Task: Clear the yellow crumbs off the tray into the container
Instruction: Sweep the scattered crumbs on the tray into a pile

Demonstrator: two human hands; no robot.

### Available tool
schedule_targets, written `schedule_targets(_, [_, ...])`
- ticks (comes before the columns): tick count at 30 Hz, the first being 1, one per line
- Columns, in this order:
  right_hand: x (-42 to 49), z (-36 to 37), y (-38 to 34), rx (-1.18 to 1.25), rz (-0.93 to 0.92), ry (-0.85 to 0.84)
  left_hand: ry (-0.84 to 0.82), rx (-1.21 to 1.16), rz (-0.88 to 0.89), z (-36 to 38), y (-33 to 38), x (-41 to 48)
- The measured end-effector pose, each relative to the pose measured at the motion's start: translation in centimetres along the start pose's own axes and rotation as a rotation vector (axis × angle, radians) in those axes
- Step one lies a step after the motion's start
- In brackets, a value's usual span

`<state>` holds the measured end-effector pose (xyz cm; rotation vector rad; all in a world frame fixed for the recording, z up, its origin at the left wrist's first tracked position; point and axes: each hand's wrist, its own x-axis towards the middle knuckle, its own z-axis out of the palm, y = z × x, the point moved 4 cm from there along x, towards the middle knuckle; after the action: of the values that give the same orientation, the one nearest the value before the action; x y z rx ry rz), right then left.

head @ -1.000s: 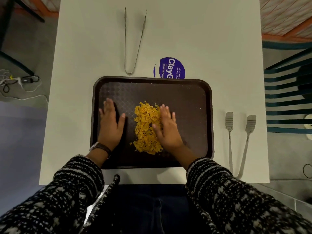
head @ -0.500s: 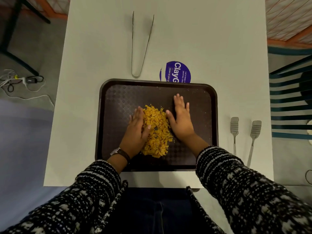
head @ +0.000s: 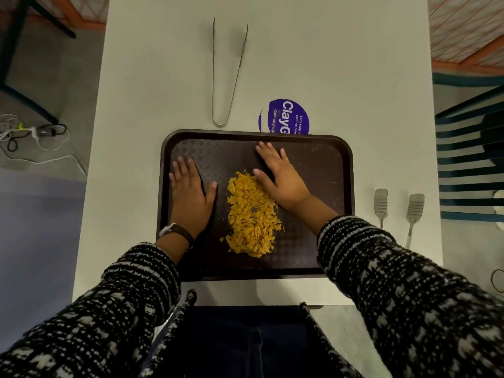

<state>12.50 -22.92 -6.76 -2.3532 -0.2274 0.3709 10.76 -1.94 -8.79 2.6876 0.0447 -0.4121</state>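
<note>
Purple sticker [head: 288,115], upper centre, reads "Clay"; white table [head: 327,64], grey floor [head: 41,219]. Left grip [head: 191,196] and right grip [head: 282,178] lie flat on the tray [head: 323,165], fingers straight, holding nothing.

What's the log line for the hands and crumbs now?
left hand: flat on tray, apart from crumbs | right hand: flat, touching crumbs | container: unseen

A dark brown tray [head: 324,162] with a diamond-embossed pattern is recorded. The crumbs [head: 251,216] are noted as yellow-orange. The desk [head: 327,64] is found white. A purple sticker [head: 289,115] is lettered in white. The sleeves [head: 395,282] are patterned in black and white knit. The tongs [head: 216,77] are observed as silver.
</note>
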Motion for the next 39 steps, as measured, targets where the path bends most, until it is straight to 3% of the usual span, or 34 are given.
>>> schedule_targets(6, [0.8,0.6,0.1,-0.054,-0.032,-0.037,-0.151,-0.15,0.248,2.0,2.3,-3.4])
schedule_targets(12, [-1.2,0.8,-0.6,0.271,0.003,-0.109,-0.171,-0.318,0.285,1.9,2.8,-3.9])
schedule_targets(14, [-2.1,0.3,0.3,0.256,0.04,-0.027,-0.134,-0.312,0.28,1.2,2.8,-3.0])
schedule_targets(18, [-3.7,-2.3,3.6,0.143,0.15,0.297,-0.096,-0.305,0.286,0.0,2.7,-1.8])
schedule_targets(21, [-4.1,-3.2,5.9,0.092,0.272,0.355,-0.079,-0.284,0.266,-0.1,2.2,-1.4])
schedule_targets(24, [-3.8,-2.7,6.1,-0.004,0.295,0.299,-0.092,-0.284,0.211,0.4,1.6,-1.4])
schedule_targets(28, [-3.1,-0.5,3.1,-0.174,0.117,0.143,-0.143,-0.25,0.241,1.1,1.2,-1.5])
schedule_targets(33, [-4.1,2.2,0.5,0.118,0.021,-0.073,-0.146,-0.228,0.257,1.0,1.2,-1.5])
schedule_targets(36, [-4.5,0.3,1.7,0.084,0.038,0.112,-0.144,-0.233,0.256,1.0,1.4,-1.4])
schedule_targets(39, [-5.0,-1.9,4.8,-0.018,0.204,0.29,-0.14,-0.225,0.254,1.1,1.3,-1.4])
